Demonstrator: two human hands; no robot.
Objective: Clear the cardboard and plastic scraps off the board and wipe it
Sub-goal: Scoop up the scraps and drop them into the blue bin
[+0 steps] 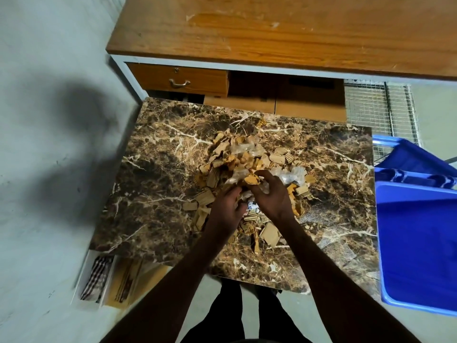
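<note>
Your legs in dark trousers (247, 315) stood nearest the lens, on pale grey floor (49, 194). Your forearms reached forward over the board (160, 174), a brown marble-patterned slab with white veining. Scraps (249, 154) lay heaped at the board's centre: tan corrugated cardboard pieces mixed with clear crumpled plastic bits.

Left hand (226, 209): fingers curled into the near edge of the heap, gathering cardboard pieces. Right hand (269, 194): fingers curled, pinching a crumpled tan piece together with clear plastic at its fingertips. The two hands were close together, nearly touching.

Room: blue plastic bin (418, 243) stood just beside the board's right edge. Wooden desk surface (284, 30) sat beyond the board's far edge, its top worn and scuffed, with a drawer (178, 79) carrying a metal handle and a keyhole. Cardboard boxes (274, 105) sat under the desk. Wire mesh (378, 107) lay on the floor at right. Checked cloth (96, 278) and a wooden piece (128, 280) lay by the board's near-left corner.

No readable writing or labels seen.
</note>
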